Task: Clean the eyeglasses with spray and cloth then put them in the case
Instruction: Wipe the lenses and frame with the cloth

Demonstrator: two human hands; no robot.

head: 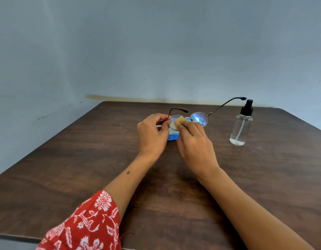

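meanwhile left hand (pixel 152 131) fingers pinch the eyeglasses (pixel 198 119) while right hand (pixel 193 139) fingers press a cloth (pixel 180 122) on one lens.

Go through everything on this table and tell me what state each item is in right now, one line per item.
Metal-framed eyeglasses: temples unfolded, held up above the table.
Small tan cloth: pressed against one lens.
Blue eyeglass case: on the table behind the hands; open or closed, cannot tell.
Clear plastic spray bottle with black nozzle: upright, a little liquid left.
Left hand: pinches the frame.
Right hand: holds the cloth.
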